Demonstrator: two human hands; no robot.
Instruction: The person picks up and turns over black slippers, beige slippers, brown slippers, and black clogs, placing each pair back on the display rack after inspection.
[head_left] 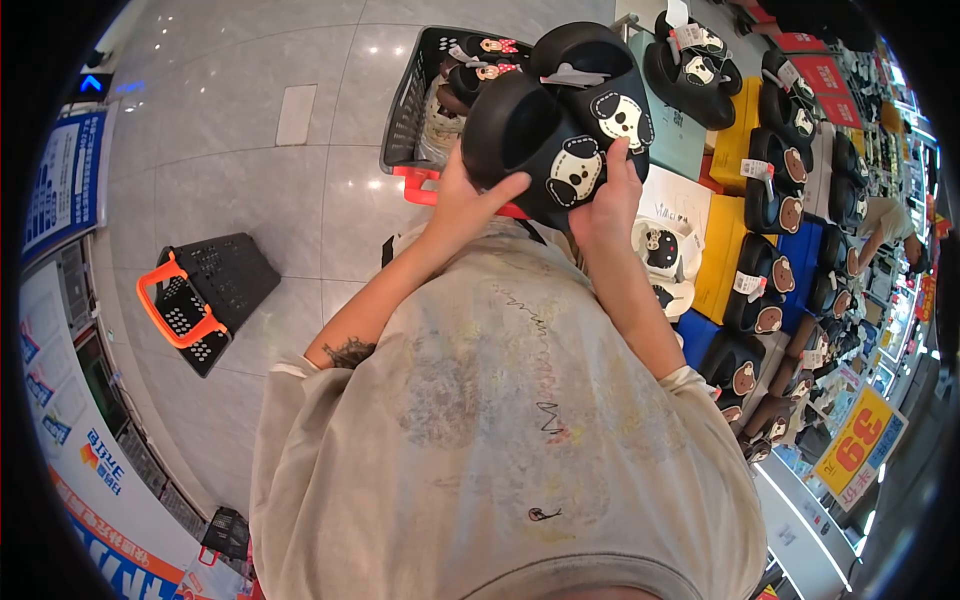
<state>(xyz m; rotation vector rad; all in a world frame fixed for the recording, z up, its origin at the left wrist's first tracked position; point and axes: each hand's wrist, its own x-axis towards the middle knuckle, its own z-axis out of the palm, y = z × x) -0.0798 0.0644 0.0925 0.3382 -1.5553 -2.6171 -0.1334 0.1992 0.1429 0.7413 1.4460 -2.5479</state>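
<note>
- Above the chest, in front of the basket, head view: black slipper pair held up. Left hand is curled under the heel ends, right hand pinches the dog-face toes.
- Risk: the pair is only pressed together, so a slack grip could drop one onto the floor.
- Long axis runs roughly left-right, toes pointing right toward the shelved slippers.

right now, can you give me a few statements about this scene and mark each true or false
1. The left hand and right hand together hold the black slippers. True.
2. The held slippers are plain, with no picture on them. False: each bears a white dog face.
3. A floor basket with an orange handle lies to the left. True.
4. The shopping basket behind the hands has nothing in it. False: character slippers lie inside.
</note>
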